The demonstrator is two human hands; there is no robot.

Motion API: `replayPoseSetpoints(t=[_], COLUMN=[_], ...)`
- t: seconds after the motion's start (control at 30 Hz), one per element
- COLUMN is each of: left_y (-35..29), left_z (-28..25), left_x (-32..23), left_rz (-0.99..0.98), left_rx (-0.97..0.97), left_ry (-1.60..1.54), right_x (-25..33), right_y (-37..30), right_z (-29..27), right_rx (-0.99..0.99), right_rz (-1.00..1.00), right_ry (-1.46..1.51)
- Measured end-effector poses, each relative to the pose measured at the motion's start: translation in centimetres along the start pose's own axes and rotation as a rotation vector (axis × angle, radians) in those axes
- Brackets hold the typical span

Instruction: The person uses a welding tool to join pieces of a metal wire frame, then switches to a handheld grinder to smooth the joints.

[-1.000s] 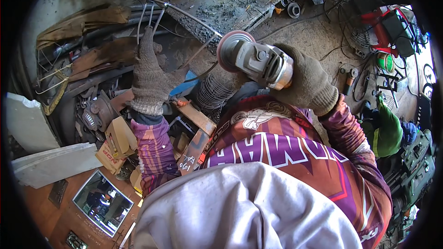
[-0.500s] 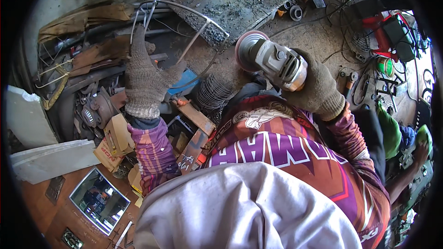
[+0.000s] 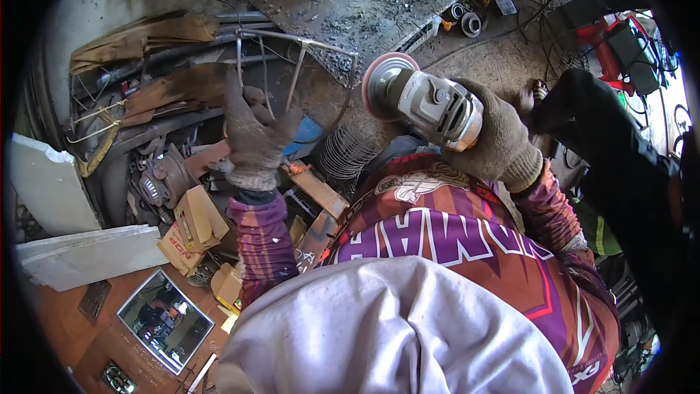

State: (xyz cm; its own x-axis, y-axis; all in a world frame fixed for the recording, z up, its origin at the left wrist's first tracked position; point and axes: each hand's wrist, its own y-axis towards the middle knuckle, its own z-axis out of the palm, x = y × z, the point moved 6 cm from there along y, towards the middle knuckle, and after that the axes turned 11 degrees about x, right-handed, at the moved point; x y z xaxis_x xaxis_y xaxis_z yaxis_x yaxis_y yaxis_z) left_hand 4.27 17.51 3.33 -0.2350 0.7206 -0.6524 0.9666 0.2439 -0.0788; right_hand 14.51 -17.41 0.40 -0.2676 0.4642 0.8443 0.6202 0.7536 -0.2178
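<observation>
The left hand [image 3: 251,138], in a glove, is closed on a thin wire frame [image 3: 292,66] in the upper middle of the picture. The right hand [image 3: 499,138] grips a grey grinder [image 3: 423,98], which has moved away from the frame, so the disc no longer touches the wire.

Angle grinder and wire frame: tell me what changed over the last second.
The right hand carried the angle grinder to the right in the view, so its disc now sits off the right end of the wire frame. A person's dark trouser leg came into view at right. The left hand stayed gripping the frame's wires, and the right hand kept its hold on the grinder.
</observation>
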Motion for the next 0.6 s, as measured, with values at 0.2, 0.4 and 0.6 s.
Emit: replayPoseSetpoints(t=[0.2, 0.4, 0.6], left_y=[-3.1, -2.7, -3.6], left_z=[1.7, 0.8, -1.1], left_x=[2.2, 1.0, 2.5], left_rz=[0.06, -0.015, 0.02], left_rx=[-0.173, -0.161, -0.179], left_ry=[0.102, -0.255, 0.027], right_x=[1.5, 3.1, 2.7], right_y=[1.1, 1.9, 1.7], right_z=[0.0, -0.1, 0.8], right_rx=[0.086, 0.085, 0.1], right_rz=[-0.038, -0.082, -0.035], right_ry=[-0.016, -0.064, -0.098])
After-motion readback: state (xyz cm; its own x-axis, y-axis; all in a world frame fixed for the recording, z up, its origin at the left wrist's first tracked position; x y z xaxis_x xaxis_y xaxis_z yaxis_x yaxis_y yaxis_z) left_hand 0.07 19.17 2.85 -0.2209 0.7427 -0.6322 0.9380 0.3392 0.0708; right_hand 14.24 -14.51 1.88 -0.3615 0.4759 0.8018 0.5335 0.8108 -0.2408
